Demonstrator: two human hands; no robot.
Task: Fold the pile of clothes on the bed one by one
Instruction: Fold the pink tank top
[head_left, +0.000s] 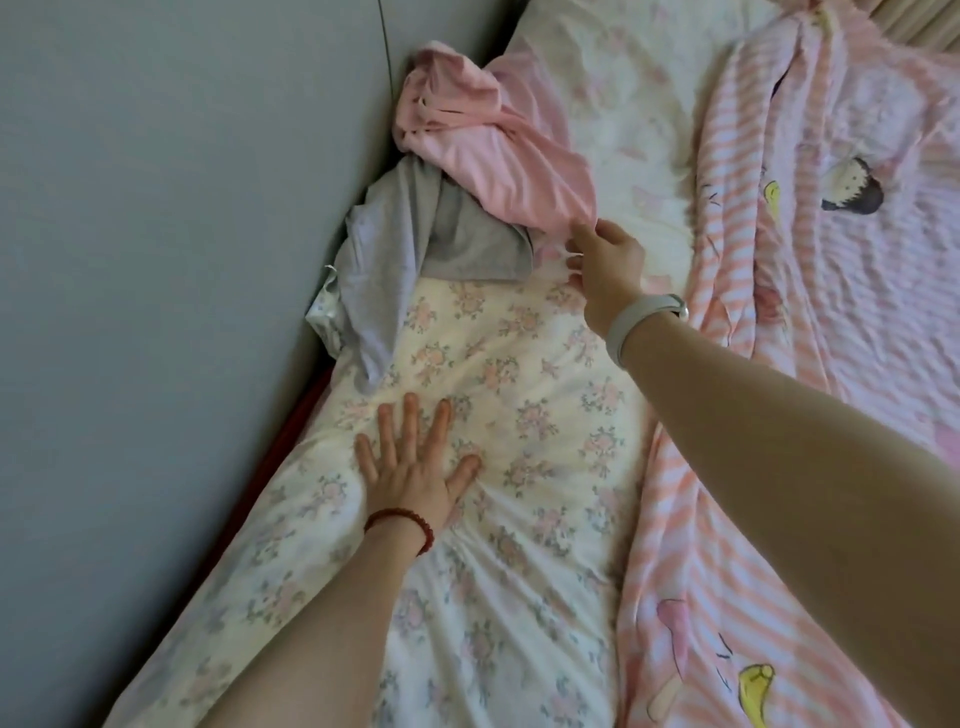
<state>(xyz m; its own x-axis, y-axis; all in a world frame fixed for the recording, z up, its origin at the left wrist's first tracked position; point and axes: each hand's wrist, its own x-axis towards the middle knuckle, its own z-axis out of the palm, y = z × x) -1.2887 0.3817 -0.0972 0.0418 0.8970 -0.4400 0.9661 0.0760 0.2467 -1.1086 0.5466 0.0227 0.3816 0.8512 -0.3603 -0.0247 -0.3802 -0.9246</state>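
- Clothes pile: two crumpled garments heaped against the grey-blue padded wall panel (156, 260) at the left edge of the bed.
- Soft pink jersey garment (493, 140): bunched, deeply creased, uppermost in the heap; its lower hem drapes toward mid-bed and overlaps the grey piece.
- Pale grey cotton-knit garment (395, 249): limp, folded over itself, lying below and partly under the pink one; one long flap trails down along the wall side.
- Right hand (608, 265): thumb and fingers pinch the lower hem corner of the pink garment; a pale band (631, 325) circles the wrist.
- Left hand (410, 462): flat, fingers spread and straight, pressing on the bedding below the grey garment, holding nothing; a dark red bead bracelet (410, 525) sits at the wrist.
- White floral-print cotton bed cover (519, 441): puckered, wrinkles radiating around the left palm; a bare stretch lies between the heap and the left hand.
- Pink-and-white striped fleecy blanket with cartoon figures (779, 364): rumpled, running down the right side, its edge bordering the floral cover.
- Dark red bed-frame edge (291, 436): a thin strip between wall panel and cover.
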